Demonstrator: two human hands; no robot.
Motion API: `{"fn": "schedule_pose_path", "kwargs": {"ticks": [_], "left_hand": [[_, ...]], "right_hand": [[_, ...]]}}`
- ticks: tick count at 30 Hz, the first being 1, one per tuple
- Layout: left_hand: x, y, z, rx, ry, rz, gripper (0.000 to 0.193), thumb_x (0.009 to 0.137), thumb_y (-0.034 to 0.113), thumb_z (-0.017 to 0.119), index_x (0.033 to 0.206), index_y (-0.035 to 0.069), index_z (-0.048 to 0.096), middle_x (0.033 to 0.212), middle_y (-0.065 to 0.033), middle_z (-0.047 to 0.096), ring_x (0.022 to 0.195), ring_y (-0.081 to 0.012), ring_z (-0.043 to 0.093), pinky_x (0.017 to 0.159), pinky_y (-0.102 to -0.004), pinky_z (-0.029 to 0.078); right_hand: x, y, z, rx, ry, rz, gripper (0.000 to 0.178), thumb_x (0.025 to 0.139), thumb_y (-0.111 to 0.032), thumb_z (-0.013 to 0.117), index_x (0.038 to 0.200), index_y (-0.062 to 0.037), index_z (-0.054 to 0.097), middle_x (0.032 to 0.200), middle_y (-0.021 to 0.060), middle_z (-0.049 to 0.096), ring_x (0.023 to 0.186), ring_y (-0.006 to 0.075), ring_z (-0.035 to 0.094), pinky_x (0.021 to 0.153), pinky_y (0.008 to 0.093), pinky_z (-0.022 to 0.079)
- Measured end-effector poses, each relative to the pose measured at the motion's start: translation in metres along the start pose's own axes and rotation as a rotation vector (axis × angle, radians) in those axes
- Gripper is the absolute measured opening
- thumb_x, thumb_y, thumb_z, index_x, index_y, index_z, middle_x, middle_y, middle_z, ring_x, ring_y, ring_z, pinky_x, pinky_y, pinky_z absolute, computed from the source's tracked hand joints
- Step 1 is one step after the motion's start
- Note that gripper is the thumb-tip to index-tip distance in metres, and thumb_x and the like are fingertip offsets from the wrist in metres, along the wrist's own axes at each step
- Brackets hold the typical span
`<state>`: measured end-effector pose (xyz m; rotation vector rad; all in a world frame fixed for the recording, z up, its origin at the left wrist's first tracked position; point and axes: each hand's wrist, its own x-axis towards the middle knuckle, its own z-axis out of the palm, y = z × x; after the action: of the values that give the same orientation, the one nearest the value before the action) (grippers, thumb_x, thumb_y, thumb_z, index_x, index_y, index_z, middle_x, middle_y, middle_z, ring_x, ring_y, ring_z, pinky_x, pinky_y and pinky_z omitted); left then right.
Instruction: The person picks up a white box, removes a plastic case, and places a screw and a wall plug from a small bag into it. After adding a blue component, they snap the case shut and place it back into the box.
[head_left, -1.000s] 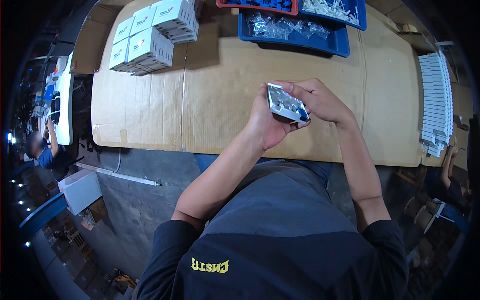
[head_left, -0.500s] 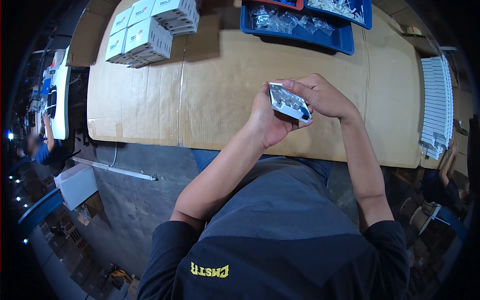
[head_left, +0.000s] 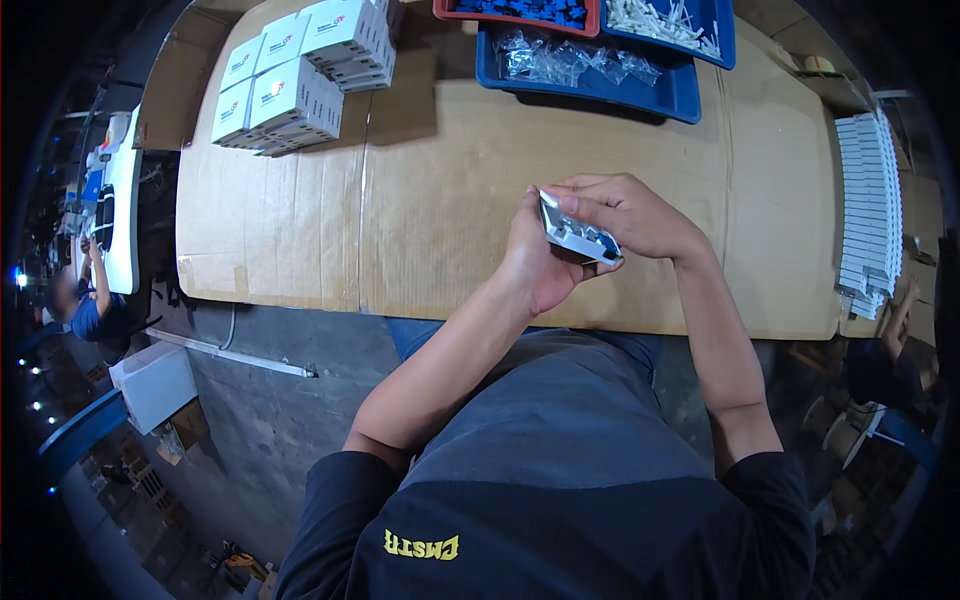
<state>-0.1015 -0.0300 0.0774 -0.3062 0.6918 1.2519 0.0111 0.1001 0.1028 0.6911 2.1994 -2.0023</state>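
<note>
Over the near part of the cardboard-covered table, a small shallow white box (head_left: 572, 240) is held tilted between my two hands. Its inside shows small fittings, with a blue piece at the lower right end. My left hand (head_left: 535, 262) cradles it from below and the left, fingers closed round it. My right hand (head_left: 640, 218) grips from the right, its thumb lying over the upper part and hiding some of the inside. What the right fingertips touch behind the box cannot be made out.
Stacked white cartons (head_left: 285, 90) stand far left. At the far edge are a red tray (head_left: 598, 22) of blue pieces, a blue tray (head_left: 722, 62) of white parts and another blue tray (head_left: 685, 100) of clear bags. White flat pieces (head_left: 868, 215) line the right side. Other people work at both sides.
My right hand has come further over the box, covering more of its inside. The box is tipped so its face shows narrower. The whole view has shifted slightly, revealing more of the far trays.
</note>
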Motion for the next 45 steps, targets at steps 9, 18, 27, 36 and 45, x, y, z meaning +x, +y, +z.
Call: {"fn": "schedule_pose_path", "kwargs": {"ticks": [9,18,27,36,45], "left_hand": [[0.004,0.002,-0.008,-0.036,-0.035,0.105,0.074,0.109,0.064,0.012,0.149,0.009,0.041,0.139,-0.0179,0.056,0.124,-0.0351,0.06,0.107,-0.0574,0.05],[-0.015,0.012,0.003,0.0,-0.007,0.164,0.048,0.11,0.048,0.043,0.139,0.012,0.052,0.129,-0.0114,0.063,0.116,-0.0258,0.065,0.104,-0.045,0.052],[-0.031,0.012,0.017,0.374,-0.05,0.502,0.044,0.103,0.027,0.066,0.132,-0.005,0.06,0.115,-0.0101,0.069,0.102,-0.0141,0.067,0.09,-0.0312,0.054],[-0.034,-0.005,-0.006,0.494,-0.056,0.711,0.036,0.105,0.018,0.064,0.135,-0.002,0.06,0.116,-0.0065,0.07,0.104,-0.0117,0.065,0.093,-0.0296,0.053],[-0.016,0.01,-0.009,0.75,-0.031,0.748,0.053,0.096,0.012,0.075,0.143,-0.001,0.054,0.13,-0.0101,0.065,0.12,-0.0177,0.061,0.101,-0.0335,0.049]], "right_hand": [[-0.006,0.012,0.005,0.187,0.014,0.148,0.052,0.106,-0.041,0.06,0.143,-0.0041,0.061,0.128,0.0124,0.072,0.112,0.016,0.065,0.098,0.0303,0.05],[-0.019,0.01,0.022,-0.283,0.166,-0.278,0.053,0.11,-0.038,0.049,0.15,-0.0033,0.053,0.161,0.0147,0.045,0.153,0.0322,0.035,0.125,0.043,0.026],[-0.021,0.034,0.045,0.502,0.47,-0.023,0.061,0.095,-0.018,0.078,0.146,0.0003,0.052,0.132,0.0141,0.067,0.124,0.0219,0.063,0.107,0.0387,0.051],[-0.029,0.036,0.065,0.844,0.427,-0.096,0.036,0.092,-0.008,0.079,0.126,0.0002,0.068,0.114,0.009,0.073,0.106,0.0178,0.069,0.097,0.0363,0.058],[-0.032,0.012,0.028,0.69,0.647,-0.39,0.045,0.089,0.0,0.077,0.13,-0.0031,0.059,0.118,0.0062,0.068,0.112,0.0142,0.064,0.1,0.0323,0.052]]}}
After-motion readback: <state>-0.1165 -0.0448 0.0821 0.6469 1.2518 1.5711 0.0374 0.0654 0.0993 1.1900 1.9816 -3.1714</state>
